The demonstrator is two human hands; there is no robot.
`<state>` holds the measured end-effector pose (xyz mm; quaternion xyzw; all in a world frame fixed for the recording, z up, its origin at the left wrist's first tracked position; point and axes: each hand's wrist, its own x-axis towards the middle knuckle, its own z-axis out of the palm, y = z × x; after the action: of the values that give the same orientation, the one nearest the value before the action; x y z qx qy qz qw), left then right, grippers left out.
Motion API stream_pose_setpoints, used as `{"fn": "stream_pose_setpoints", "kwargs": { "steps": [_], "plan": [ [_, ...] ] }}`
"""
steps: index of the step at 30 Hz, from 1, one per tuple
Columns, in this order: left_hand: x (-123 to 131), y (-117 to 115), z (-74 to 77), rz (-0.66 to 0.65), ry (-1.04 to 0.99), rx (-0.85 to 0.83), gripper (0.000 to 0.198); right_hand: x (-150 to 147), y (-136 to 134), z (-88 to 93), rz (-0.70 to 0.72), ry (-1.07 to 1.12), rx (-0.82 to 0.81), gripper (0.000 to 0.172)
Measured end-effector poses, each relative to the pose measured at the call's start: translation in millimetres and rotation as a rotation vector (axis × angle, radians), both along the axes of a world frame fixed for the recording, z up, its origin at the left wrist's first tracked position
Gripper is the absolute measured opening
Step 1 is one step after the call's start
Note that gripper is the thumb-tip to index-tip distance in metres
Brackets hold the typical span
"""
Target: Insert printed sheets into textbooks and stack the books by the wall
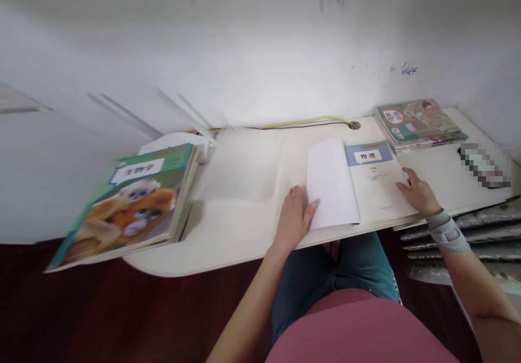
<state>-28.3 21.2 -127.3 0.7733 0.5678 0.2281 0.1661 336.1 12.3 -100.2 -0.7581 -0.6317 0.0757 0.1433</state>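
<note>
An opened book [376, 189] lies on the white desk [228, 238], its title page with a blue band facing up. Its white cover leaf [329, 184] is turned over to the left and curves upward. My left hand [295, 216] rests at the left edge of that leaf, fingers apart, thumb on the leaf. At the right edge of the title page is my right hand [417, 189], its fingers spread and its fingertips touching or close to the page. A grey band circles the right wrist.
A stack of books with monkeys on the cover [134, 205] overhangs the desk's left end. More books [419, 121] lie at the back right, near a blurred-out phone-like object [484, 165]. A yellow cable [285, 124] runs along the wall to a hole. Behind the left stack stands a white device with antennas.
</note>
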Motion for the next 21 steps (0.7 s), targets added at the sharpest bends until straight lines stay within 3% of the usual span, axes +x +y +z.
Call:
{"fn": "stream_pose_setpoints", "kwargs": {
  "steps": [4, 7, 11, 15, 17, 21],
  "plan": [
    [5, -4, 2.8, -0.007, 0.154, 0.036, 0.065, -1, -3, 13.3, 0.033, -0.147, -0.068, 0.052],
    [9, -8, 8.9, -0.041, 0.25, 0.039, 0.059, -15, -3, 30.2, 0.132, -0.286, 0.016, 0.051],
    [16, -11, 16.8, -0.08, 0.346, 0.051, 0.055, -74, 6, 48.8, 0.502, -0.245, 0.169, 0.046],
    [22, -14, 20.0, -0.137, 0.42, 0.083, 0.056, -135, 23, 52.4, 0.798, -0.246, 0.099, 0.049],
    [19, -14, 20.5, -0.134, 0.439, 0.096, 0.056, -148, 30, 49.9, 0.843, -0.296, 0.028, 0.051],
    [2, -13, 19.6, -0.105, 0.435, 0.098, 0.051, -148, 34, 40.7, 0.792, -0.376, -0.038, 0.048]
  ]
}}
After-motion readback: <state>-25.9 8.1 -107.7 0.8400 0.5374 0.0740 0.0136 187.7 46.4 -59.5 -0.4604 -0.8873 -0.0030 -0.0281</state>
